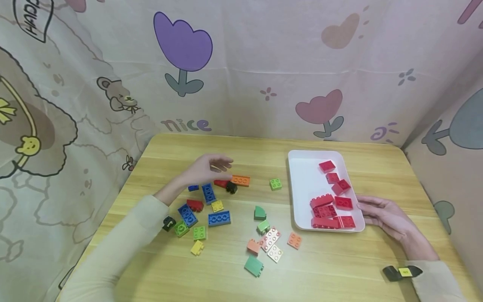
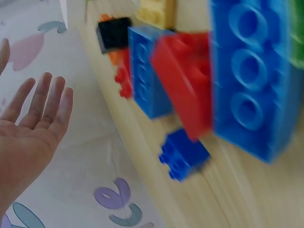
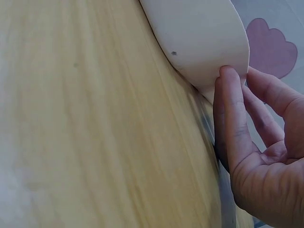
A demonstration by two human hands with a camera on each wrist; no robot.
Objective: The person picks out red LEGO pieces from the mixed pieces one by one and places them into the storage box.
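Note:
My left hand [image 1: 209, 167] hovers over the far left of the table, fingers spread loosely and palm bare in the left wrist view. Just below it lie an orange brick [image 1: 240, 180], a red brick [image 1: 220, 183] and a black brick [image 1: 231, 187]. Blue bricks [image 1: 208, 193] are scattered nearer to me. At the right, my right hand [image 1: 388, 216] rests its fingertips against the outer side wall of a white tray [image 1: 303, 176]. Several red bricks [image 1: 325, 200] lie in that tray, mostly along its right side and near end.
Green [image 1: 275, 184], yellow [image 1: 217, 206] and light orange [image 1: 294, 240] bricks lie loose on the wooden table [image 1: 158, 272]. A dark blue brick [image 2: 184, 153] sits near the table's far left edge. Patterned curtains [image 1: 241, 84] hang behind and beside the table.

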